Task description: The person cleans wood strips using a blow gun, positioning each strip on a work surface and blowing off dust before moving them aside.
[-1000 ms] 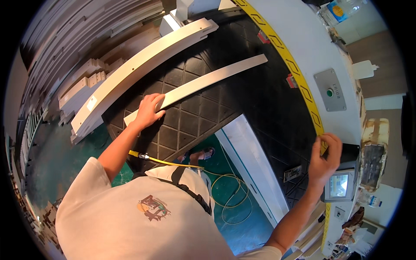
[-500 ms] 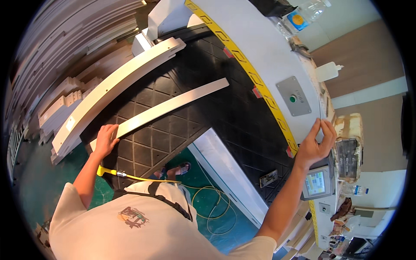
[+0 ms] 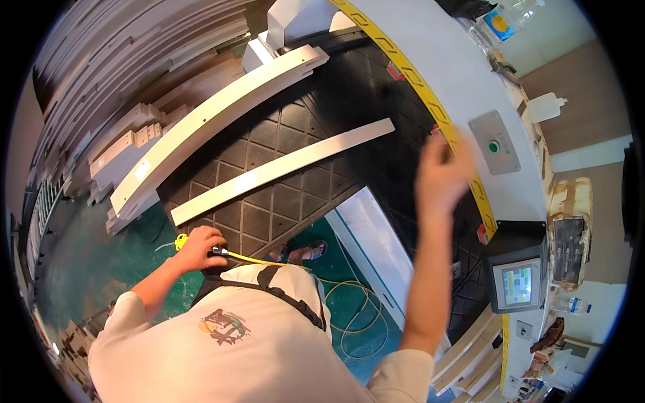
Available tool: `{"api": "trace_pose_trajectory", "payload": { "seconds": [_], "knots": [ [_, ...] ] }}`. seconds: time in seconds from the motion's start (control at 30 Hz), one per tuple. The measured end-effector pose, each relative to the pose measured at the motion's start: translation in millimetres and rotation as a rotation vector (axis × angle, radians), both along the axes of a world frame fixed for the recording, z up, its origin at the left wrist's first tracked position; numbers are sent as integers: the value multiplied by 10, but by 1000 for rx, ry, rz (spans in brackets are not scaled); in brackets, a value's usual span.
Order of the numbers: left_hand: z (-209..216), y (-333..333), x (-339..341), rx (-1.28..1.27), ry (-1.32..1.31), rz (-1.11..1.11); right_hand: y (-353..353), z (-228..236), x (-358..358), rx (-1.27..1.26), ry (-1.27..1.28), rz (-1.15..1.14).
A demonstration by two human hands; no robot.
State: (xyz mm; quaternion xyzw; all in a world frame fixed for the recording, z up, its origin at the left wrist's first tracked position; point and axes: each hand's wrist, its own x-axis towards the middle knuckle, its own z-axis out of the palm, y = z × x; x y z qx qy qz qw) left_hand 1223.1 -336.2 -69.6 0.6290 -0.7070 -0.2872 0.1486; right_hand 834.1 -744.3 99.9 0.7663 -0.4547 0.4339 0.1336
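Note:
My left hand (image 3: 200, 248) is closed around a yellow air blow gun (image 3: 180, 242) at the near left edge of the black table. A yellow hose (image 3: 259, 260) runs from the gun past my waist. Just beyond that hand, a long pale wooden slat (image 3: 282, 171) lies diagonally on the grooved black table (image 3: 259, 218), touched by neither hand. My right hand (image 3: 443, 178) is raised over the table's right part, beside the yellow-marked strip (image 3: 430, 101). Motion smears its fingers, so whether it holds anything does not show.
A thicker pale wooden beam (image 3: 208, 127) lies along the table's far left edge. Stacked boards (image 3: 154, 54) fill the space behind it. At right stand a white machine housing with a green button (image 3: 494, 146) and a touchscreen (image 3: 517, 285). A white metal rail (image 3: 373, 245) angles across below the table.
My left hand has left the slat's near end and taken hold of the air blow gun. My right hand has moved left, from the machine's outer side to over the table.

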Motion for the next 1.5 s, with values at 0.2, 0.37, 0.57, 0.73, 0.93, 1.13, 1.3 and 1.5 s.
{"api": "trace_pose_trajectory", "payload": {
  "seconds": [0.2,0.37,0.57,0.73,0.93,1.13,1.3,1.5],
  "knots": [
    [9,22,-16,162,-29,-79,2030,-1533,1232,1488,99,942],
    [69,-414,-288,-9,76,-144,2477,-1837,1517,1653,10,1054],
    [-323,-106,-26,-139,-131,-97,2941,-2468,1298,1604,-22,801],
    [-81,-453,-298,-179,39,-304,2856,-2105,1090,1554,-121,807],
    [514,-1141,-1006,-634,133,-434,2710,-1209,591,2269,-1312,1016],
    [-31,-1132,-470,-415,23,218,2979,-532,-149,2419,-1361,551],
    [-686,-866,202,-319,-205,306,3041,-443,-848,2052,-1248,170],
    [-264,-1075,231,-231,6,86,2649,-306,-1125,1331,-920,-164]
  ]
}}
